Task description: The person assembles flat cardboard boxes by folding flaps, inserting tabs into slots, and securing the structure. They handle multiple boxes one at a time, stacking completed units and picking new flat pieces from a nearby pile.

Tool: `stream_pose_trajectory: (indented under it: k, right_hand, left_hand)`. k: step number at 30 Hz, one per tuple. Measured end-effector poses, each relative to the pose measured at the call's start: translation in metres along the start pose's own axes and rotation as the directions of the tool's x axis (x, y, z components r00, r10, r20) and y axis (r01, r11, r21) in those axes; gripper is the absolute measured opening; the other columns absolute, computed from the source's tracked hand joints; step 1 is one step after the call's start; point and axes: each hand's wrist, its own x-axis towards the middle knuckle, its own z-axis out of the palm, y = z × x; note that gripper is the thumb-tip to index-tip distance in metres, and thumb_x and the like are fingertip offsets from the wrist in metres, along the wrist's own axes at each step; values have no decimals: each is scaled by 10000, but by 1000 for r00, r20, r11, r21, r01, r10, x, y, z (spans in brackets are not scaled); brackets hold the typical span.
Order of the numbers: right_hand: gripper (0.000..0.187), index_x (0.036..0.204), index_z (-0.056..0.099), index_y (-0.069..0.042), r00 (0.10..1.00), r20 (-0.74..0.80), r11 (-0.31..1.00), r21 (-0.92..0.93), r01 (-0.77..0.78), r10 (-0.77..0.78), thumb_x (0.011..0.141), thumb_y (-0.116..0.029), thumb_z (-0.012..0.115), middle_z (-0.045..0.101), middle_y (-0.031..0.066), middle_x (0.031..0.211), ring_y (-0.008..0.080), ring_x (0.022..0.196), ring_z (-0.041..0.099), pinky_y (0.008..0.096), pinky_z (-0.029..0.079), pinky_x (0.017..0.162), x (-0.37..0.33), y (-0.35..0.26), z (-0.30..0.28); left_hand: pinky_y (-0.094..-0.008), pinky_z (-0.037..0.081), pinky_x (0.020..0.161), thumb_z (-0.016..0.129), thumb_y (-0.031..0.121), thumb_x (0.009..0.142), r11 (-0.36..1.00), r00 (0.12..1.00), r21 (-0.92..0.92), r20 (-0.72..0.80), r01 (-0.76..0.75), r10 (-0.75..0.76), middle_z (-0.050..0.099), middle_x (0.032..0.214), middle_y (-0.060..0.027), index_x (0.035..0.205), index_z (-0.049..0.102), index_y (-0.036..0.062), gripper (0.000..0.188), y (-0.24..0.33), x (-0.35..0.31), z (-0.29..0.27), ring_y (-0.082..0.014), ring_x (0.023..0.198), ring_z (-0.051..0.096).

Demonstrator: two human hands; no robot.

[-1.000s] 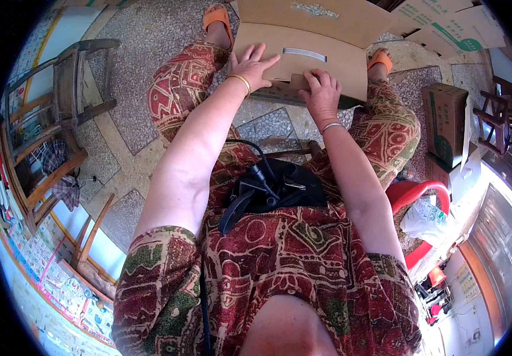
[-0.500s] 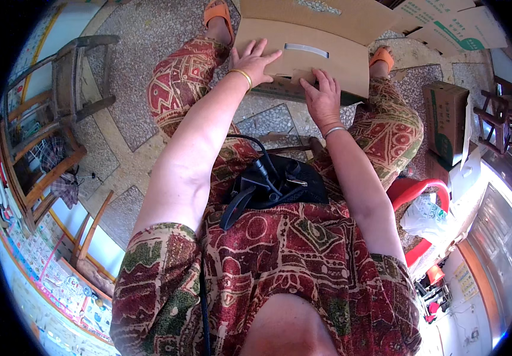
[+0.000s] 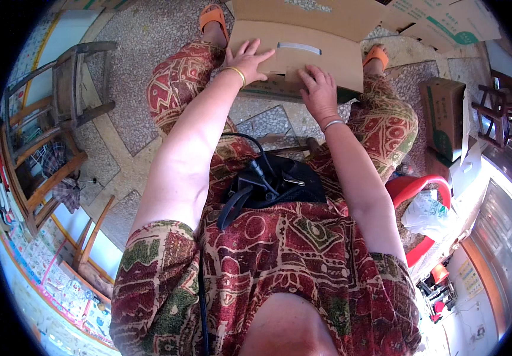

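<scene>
A brown cardboard box [image 3: 339, 62] with a pale plastic carrying handle [image 3: 299, 47] lies on the floor between my feet. One large flap [image 3: 309, 13] stands raised along its far side. My left hand [image 3: 247, 62] presses on the left part of the box top, fingers spread, with a gold bangle at the wrist. At the near edge, right of the middle, my right hand [image 3: 320, 94] has its fingers bent over the top and its thumb by the front side. A small dark gap shows at that edge between my hands.
A black bag [image 3: 276, 181] with a strap sits at my lap. Wooden chairs [image 3: 66, 89] stand at left. Right of me are another carton [image 3: 446, 115], a red basket or stool [image 3: 419, 185] with a plastic bag [image 3: 427, 215], and a dark stool [image 3: 496, 115]. Flattened cardboard [image 3: 446, 24] lies far right.
The dark gap at the box's near edge has become smaller. My right hand's fingers are more bent over that edge. My left hand stays on the top. The whole view has shifted slightly.
</scene>
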Motion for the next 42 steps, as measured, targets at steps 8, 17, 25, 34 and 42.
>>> stream_pose_trajectory:
  k: [8, 17, 25, 34, 42]
  right_hand:
    - [670, 1252, 514, -157, 998, -35, 994, -91, -53, 50, 648, -248, 789, 505, 74, 1249, 278, 1196, 442, 458, 311, 1012, 13, -10, -5]
    - [572, 1172, 601, -171, 991, -90, 987, -115, -108, 98, 656, -351, 769, 542, 59, 1172, 271, 1102, 483, 456, 326, 957, 36, -8, -5]
    - [403, 1093, 633, -162, 987, -141, 984, -150, -96, 74, 729, -313, 715, 576, 39, 1113, 262, 1037, 520, 449, 361, 896, 43, -4, -2]
    - [292, 1026, 650, -83, 728, -561, 916, 180, -358, 395, 736, -121, 658, 627, 145, 978, 314, 943, 581, 431, 448, 866, 35, 73, -21]
    - [394, 1073, 613, 76, 434, 53, 160, 884, -439, 899, 896, -274, 576, 649, 96, 1003, 176, 906, 576, 291, 441, 831, 15, 108, -16]
  left_hand:
    - [-621, 107, 1095, 734, 386, 730, 999, 999, -30, -13, -31, 31, 121, 1559, -79, 1423, 287, 449, 828, -2, 5, -13, -301, 1430, 119]
    - [-638, 113, 1088, 734, 451, 715, 1000, 1000, 7, 4, -21, 21, 134, 1557, -50, 1405, 300, 478, 816, -3, 16, -24, -260, 1433, 111]
    - [-654, 107, 1079, 747, 415, 702, 999, 999, -34, -20, -39, 38, 143, 1557, -59, 1400, 337, 456, 810, -11, 23, -25, -267, 1431, 126]
    - [-623, 101, 1105, 724, 476, 709, 997, 996, 6, -46, -73, 73, 159, 1554, -63, 1395, 334, 468, 789, -14, 25, -29, -269, 1433, 126]
    - [-560, 118, 1116, 738, 432, 703, 987, 980, -62, -149, -146, 136, 245, 1531, -73, 1376, 434, 375, 741, -23, 32, -26, -255, 1418, 195]
